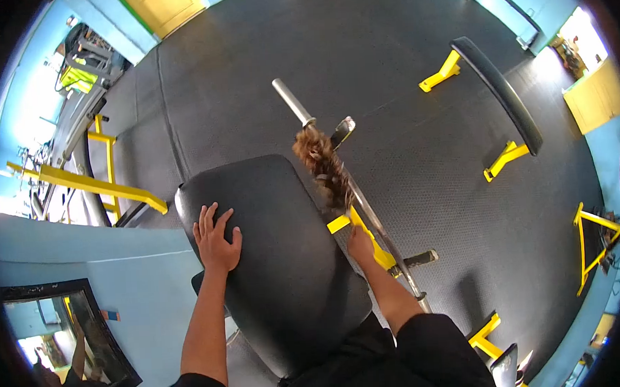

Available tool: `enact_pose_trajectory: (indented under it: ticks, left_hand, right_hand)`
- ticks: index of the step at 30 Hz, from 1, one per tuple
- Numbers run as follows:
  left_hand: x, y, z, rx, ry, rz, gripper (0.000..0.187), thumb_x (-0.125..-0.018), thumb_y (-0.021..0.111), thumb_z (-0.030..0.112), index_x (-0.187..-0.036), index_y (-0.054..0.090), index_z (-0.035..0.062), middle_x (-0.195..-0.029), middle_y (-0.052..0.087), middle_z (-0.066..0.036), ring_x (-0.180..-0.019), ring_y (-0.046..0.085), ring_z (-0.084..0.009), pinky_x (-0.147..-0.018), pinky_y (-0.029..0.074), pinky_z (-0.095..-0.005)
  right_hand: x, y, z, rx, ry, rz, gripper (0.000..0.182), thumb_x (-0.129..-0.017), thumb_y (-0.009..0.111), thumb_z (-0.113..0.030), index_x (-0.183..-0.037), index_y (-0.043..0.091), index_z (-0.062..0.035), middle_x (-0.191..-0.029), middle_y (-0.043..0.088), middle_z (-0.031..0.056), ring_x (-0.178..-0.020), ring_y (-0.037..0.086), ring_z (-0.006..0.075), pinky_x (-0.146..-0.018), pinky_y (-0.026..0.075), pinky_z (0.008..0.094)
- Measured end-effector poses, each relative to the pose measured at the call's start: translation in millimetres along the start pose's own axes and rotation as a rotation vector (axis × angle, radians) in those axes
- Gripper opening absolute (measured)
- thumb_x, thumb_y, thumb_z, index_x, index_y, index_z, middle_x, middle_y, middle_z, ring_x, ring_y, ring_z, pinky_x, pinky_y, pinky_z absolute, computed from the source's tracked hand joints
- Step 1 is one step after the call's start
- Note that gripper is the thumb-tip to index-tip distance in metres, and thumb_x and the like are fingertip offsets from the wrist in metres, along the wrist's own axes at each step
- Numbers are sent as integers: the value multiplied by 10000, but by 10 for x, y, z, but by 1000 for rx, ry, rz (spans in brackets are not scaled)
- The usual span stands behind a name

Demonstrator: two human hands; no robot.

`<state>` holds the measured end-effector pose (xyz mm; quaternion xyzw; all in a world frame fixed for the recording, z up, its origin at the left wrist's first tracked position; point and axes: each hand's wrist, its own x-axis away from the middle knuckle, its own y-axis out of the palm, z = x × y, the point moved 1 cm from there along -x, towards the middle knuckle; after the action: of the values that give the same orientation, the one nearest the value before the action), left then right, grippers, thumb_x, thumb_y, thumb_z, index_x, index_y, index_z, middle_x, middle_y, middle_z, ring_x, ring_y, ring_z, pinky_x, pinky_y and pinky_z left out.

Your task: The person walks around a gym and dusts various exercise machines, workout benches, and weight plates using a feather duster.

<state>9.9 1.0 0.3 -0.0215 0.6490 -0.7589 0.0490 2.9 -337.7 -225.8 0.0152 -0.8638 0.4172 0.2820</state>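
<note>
My left hand (pixel 216 238) lies flat with fingers spread on the black padded bench cushion (pixel 278 264), near its left edge. My right hand (pixel 361 245) grips the yellow handle of a brown feather duster (pixel 325 168). The duster's feathers rest against a steel barbell (pixel 351 192) that runs along the right side of the cushion. The bar's bare end (pixel 292 101) points away from me.
A flat black bench (pixel 499 92) on yellow legs stands at the right. Yellow-framed machines (pixel 88 182) stand at the left, beside a blue wall with a mirror (pixel 67 342). More yellow frames (pixel 596 243) are at far right. The floor is dark rubber.
</note>
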Motion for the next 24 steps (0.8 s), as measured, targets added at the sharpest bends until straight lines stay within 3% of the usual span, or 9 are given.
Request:
enact_pose_trajectory:
  ticks: [2, 3, 5, 7, 14, 15, 17, 20, 24]
  left_hand:
    - [308, -147, 134, 5, 39, 21, 436, -837, 602, 302, -1266, 609, 223, -1479, 406, -52, -1437, 267, -286, -1169, 161, -526]
    - [-381, 67, -14, 1, 28, 101, 436, -837, 602, 302, -1266, 609, 223, -1479, 406, -52, -1437, 267, -286, -1169, 161, -526]
    - [-282, 4, -15, 13, 36, 81, 429, -813, 616, 271, -1238, 629, 211, -1460, 430, -60, -1427, 290, -290, -1155, 182, -525]
    - [-244, 14, 9, 12, 2, 79, 425, -799, 622, 246, -1222, 640, 206, -1454, 438, -66, -1420, 304, -292, -1147, 192, -527]
    - [-300, -11, -10, 71, -11, 24, 427, -778, 610, 225, -1204, 644, 215, -1444, 441, -66, -1410, 314, -305, -1148, 184, -524]
    - [-310, -2, -25, 62, -32, 20, 427, -778, 610, 225, -1204, 644, 215, -1444, 441, -66, -1410, 314, -305, -1148, 184, -524]
    - [-300, 10, -47, 79, -6, 26, 428, -778, 607, 236, -1205, 644, 216, -1439, 448, -66, -1407, 321, -302, -1147, 188, -516]
    - [-307, 40, -74, 112, -16, 38, 419, -786, 607, 250, -1201, 646, 214, -1431, 461, -66, -1406, 326, -296, -1143, 192, -509]
    - [-303, 88, -100, 185, 2, 53, 418, -800, 607, 257, -1214, 636, 216, -1450, 440, -62, -1417, 309, -279, -1147, 189, -509]
  right_hand:
    - [27, -66, -24, -34, 31, -20, 317, -971, 446, -263, -1140, 554, -17, -1096, 627, 299, -1034, 603, 464, -889, 468, 544]
    - [-1003, -72, -713, -113, -11, 49, 318, -970, 442, -258, -1117, 568, -5, -1069, 637, 296, -1019, 609, 464, -879, 476, 541]
    - [-1346, -165, -1009, -31, -3, -34, 370, -976, 428, -273, -1197, 590, -24, -1135, 632, 266, -1088, 591, 443, -922, 471, 507]
    - [-1941, -103, -1174, -96, -218, 96, 320, -926, 482, -238, -1072, 628, 8, -1111, 638, 271, -1070, 599, 440, -899, 478, 507]
    - [-3035, -681, -2940, 47, -345, 133, 364, -955, 474, -270, -982, 694, 19, -992, 681, 249, -970, 657, 399, -813, 517, 469]
    - [-3237, -590, -2956, 55, -415, 234, 298, -907, 502, -232, -960, 682, -1, -919, 679, 244, -913, 660, 407, -779, 504, 483]
    - [-3010, -669, -3066, 58, -329, 58, 281, -884, 553, -226, -996, 686, -4, -1009, 681, 244, -991, 659, 376, -833, 516, 460]
    - [-3126, -95, -2520, 88, -370, 119, 318, -918, 492, -224, -1055, 664, 6, -1055, 666, 255, -1026, 619, 436, -849, 497, 479]
    - [-1689, -115, -1908, -543, -19, -254, 449, -995, 478, -345, -1250, 571, 13, -1166, 622, 163, -1029, 592, 245, -878, 433, 396]
